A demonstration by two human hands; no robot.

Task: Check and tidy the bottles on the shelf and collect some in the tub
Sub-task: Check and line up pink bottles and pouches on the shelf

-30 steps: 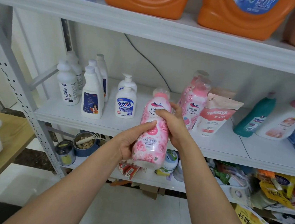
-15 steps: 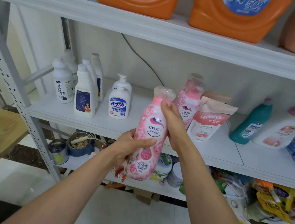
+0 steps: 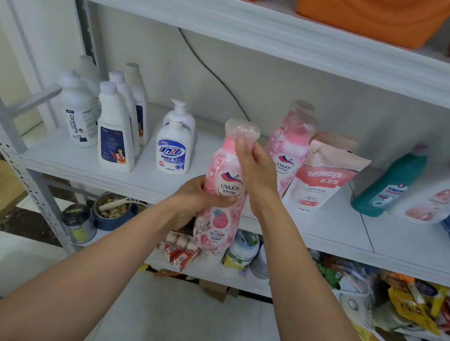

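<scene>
Head view: we hold the pink UYAJOY bottle (image 3: 223,187) nearly upright in the air, in front of the middle shelf (image 3: 147,181). Our left hand (image 3: 193,204) wraps its fingers round the bottle's middle, thumb across the label. Our right hand (image 3: 257,174) grips the upper side, fingers curled behind it, thumb up at the clear cap (image 3: 242,130). Two matching pink bottles (image 3: 290,152) stand on the shelf just behind, beside a seaways pouch (image 3: 322,178).

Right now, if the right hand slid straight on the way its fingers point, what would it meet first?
Probably the clear cap of the pink bottle that the right hand holds; depth is unclear.
</scene>
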